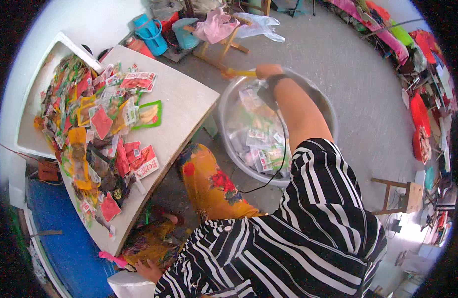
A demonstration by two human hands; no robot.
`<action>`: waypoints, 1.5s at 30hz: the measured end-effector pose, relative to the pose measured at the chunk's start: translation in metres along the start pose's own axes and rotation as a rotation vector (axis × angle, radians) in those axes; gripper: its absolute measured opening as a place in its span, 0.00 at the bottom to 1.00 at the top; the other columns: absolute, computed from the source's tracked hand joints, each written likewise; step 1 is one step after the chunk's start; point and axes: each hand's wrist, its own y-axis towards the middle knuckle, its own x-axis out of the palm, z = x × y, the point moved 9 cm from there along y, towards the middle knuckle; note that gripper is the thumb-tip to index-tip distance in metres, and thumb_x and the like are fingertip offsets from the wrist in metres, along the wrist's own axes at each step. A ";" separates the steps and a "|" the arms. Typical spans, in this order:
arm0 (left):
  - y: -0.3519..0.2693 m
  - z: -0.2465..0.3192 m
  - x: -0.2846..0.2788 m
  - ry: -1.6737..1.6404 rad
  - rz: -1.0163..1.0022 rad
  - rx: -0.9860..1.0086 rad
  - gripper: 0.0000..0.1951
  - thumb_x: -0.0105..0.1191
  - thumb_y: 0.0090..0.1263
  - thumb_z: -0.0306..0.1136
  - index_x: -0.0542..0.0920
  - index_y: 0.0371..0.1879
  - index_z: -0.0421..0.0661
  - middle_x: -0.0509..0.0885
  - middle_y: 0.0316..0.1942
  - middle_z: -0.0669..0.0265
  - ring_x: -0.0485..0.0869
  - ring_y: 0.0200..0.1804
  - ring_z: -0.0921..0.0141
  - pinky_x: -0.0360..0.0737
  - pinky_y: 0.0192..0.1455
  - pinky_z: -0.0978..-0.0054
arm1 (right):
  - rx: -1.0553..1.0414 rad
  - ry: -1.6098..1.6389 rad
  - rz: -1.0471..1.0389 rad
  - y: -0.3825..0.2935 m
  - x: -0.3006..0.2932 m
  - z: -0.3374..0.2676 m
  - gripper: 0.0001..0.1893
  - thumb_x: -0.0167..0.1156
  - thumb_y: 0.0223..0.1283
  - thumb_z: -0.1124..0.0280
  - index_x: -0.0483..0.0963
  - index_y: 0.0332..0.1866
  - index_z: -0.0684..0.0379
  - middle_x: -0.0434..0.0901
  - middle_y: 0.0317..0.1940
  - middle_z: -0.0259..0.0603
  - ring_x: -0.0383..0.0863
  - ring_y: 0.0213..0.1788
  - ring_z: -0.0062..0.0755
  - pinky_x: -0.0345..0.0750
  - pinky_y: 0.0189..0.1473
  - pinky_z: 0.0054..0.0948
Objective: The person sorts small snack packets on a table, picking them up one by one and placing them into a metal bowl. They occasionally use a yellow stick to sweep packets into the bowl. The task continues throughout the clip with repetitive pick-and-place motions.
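Observation:
My right arm reaches out over a large metal tub [226, 138] on the floor. My right hand [269, 70] is blurred at the tub's far rim. A yellow bar-like thing [245, 73] meets its fingers; I cannot tell whether it is held. Something dark and blurred [270, 91] surrounds the wrist. Inside the tub lie several clear and printed plastic packets [268, 156]. Low by my lap, my left hand [149, 270] is near the patterned yellow trousers [214, 182] and a pink thing [113, 259]; its grip is unclear.
To the left stands a pale table [184, 97] bearing a heap of food packets [102, 123] that spills from a white foam box [28, 123]. Beyond it are a blue thermos flask [150, 35] and a bucket [186, 33]. A black cord [283, 149] crosses the tub. A wooden stool [413, 197] stands right.

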 end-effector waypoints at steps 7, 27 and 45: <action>-0.012 0.023 -0.031 0.167 0.645 0.363 0.26 0.42 0.62 0.48 0.68 0.50 0.38 0.64 0.51 0.44 0.62 0.55 0.50 0.59 0.56 0.58 | 0.010 0.023 0.060 0.002 -0.046 0.029 0.15 0.49 0.47 0.63 0.75 0.41 0.54 0.77 0.39 0.41 0.77 0.42 0.39 0.73 0.41 0.37; -0.003 0.013 -0.028 0.006 0.273 0.020 0.24 0.45 0.59 0.48 0.67 0.50 0.43 0.67 0.48 0.44 0.66 0.50 0.47 0.62 0.51 0.50 | 0.341 0.162 -0.024 0.018 0.036 0.096 0.20 0.47 0.52 0.55 0.71 0.44 0.58 0.75 0.42 0.48 0.74 0.46 0.43 0.70 0.45 0.38; 0.005 -0.020 0.005 0.036 0.364 0.021 0.19 0.45 0.59 0.47 0.74 0.44 0.47 0.70 0.46 0.48 0.68 0.48 0.50 0.62 0.51 0.50 | 0.096 0.229 -0.098 0.088 0.112 0.075 0.17 0.51 0.47 0.63 0.70 0.42 0.60 0.75 0.38 0.52 0.74 0.43 0.49 0.71 0.43 0.40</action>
